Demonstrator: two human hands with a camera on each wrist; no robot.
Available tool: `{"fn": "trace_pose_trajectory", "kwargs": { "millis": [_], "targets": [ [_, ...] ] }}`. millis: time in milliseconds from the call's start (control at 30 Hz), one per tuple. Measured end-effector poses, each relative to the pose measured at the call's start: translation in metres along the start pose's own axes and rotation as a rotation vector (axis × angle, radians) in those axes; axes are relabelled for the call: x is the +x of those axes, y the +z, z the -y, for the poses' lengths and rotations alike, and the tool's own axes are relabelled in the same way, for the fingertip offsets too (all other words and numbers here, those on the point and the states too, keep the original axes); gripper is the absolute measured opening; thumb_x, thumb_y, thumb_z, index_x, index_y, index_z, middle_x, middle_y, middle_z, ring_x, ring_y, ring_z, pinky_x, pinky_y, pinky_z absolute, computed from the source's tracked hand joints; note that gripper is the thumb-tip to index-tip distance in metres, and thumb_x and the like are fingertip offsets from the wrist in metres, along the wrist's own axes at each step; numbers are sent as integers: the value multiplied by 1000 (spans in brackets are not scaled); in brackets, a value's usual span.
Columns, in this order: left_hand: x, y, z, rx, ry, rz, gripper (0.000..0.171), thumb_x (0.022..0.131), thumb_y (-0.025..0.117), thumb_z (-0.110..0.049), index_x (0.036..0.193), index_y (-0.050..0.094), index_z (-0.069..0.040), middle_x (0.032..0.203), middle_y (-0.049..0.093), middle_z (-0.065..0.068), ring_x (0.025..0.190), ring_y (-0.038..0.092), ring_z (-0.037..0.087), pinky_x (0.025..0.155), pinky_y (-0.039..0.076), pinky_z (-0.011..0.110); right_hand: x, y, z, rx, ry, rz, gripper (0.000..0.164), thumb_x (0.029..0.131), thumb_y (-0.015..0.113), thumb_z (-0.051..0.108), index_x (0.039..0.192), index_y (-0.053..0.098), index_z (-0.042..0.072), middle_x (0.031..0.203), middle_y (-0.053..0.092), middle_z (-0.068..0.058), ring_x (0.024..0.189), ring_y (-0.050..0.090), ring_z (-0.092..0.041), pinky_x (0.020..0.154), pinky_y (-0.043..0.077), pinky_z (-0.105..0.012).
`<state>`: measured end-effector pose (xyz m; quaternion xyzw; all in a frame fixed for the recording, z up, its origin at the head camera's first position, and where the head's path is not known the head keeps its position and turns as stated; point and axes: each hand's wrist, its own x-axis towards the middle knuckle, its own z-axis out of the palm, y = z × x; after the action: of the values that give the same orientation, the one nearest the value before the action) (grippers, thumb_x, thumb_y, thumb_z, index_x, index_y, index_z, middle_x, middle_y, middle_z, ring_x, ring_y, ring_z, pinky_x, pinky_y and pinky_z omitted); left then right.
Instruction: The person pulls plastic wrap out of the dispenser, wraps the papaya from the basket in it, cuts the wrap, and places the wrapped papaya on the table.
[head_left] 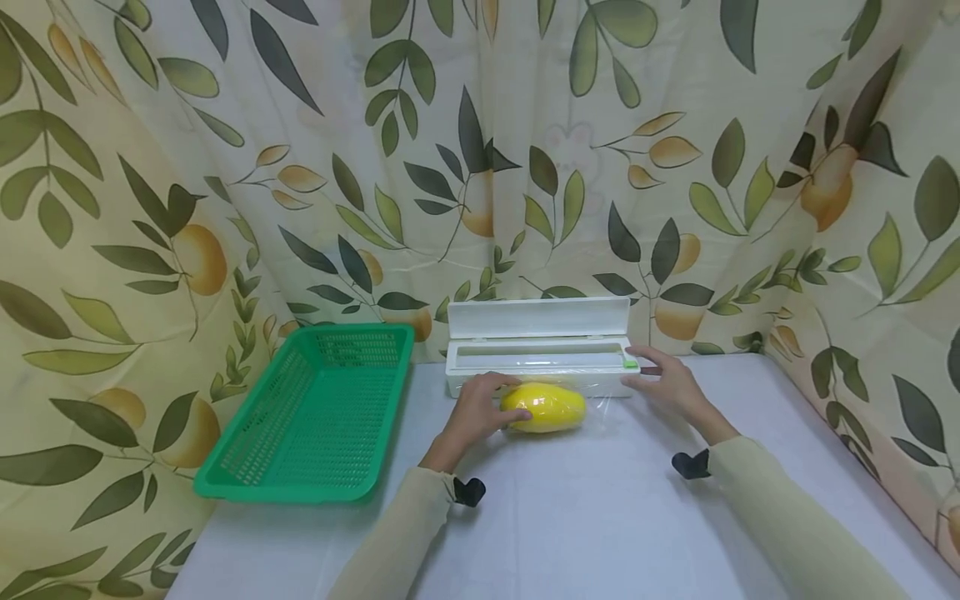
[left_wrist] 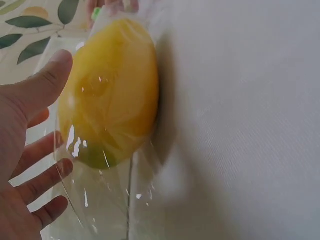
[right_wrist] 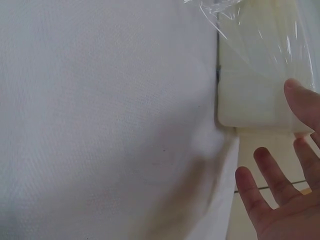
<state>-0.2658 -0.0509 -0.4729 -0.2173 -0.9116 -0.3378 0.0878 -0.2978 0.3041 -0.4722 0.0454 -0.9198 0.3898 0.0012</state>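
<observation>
Now a big yellow fruit [head_left: 551,407] lies on its side on the white table [head_left: 570,517], just in front of a long white box [head_left: 540,340]. Thin clear wrap [left_wrist: 85,200] goes over the fruit, and it shines in little spots. The left hand [head_left: 476,412] is at the left end of the fruit, with its thumb and fingers spread apart. Some of its fingertips touch the wrap near the fruit.

The right hand [head_left: 671,387] is at the right end of the box. Its fingers are spread too, and its thumb lies along the front of the box. A small green slider [head_left: 630,364] sits right by its fingertips, but I cannot tell if they squeeze it.

The box has its lid [head_left: 538,319] up, and a pale roll [head_left: 536,361] lies inside. Over on the left is a green basket [head_left: 315,425] with lots of little holes. Behind everything hangs a curtain [head_left: 495,192] with leaves and orange fruit on it. Both arms have long, pale sleeves [head_left: 405,533].
</observation>
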Motion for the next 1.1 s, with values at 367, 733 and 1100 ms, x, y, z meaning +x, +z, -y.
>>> {"fn": "trace_pose_trajectory", "kwargs": {
  "millis": [367,733,1100],
  "targets": [
    [34,5,-38,-125,111,18,43,89,82,-33,124,72,-11,123,73,1,107,68,24,88,53,27,0,1,-6,24,10,-3,73,94,75,36,155,42,12,163,33,-23,133,51,-49,101,45,-65],
    [74,29,-74,-229,125,124,39,92,79,-29,127,71,-14,118,74,6,93,66,16,80,51,20,1,2,-8,66,-13,-9,70,93,78,33,152,46,12,160,37,-23,130,54,-49,101,47,-63],
    [106,67,-97,-189,72,125,34,95,76,-30,124,73,-13,116,75,5,105,67,20,78,48,16,-4,2,-7,86,-22,-26,70,93,77,37,152,46,15,161,39,-19,131,54,-47,101,46,-64]
  ]
}}
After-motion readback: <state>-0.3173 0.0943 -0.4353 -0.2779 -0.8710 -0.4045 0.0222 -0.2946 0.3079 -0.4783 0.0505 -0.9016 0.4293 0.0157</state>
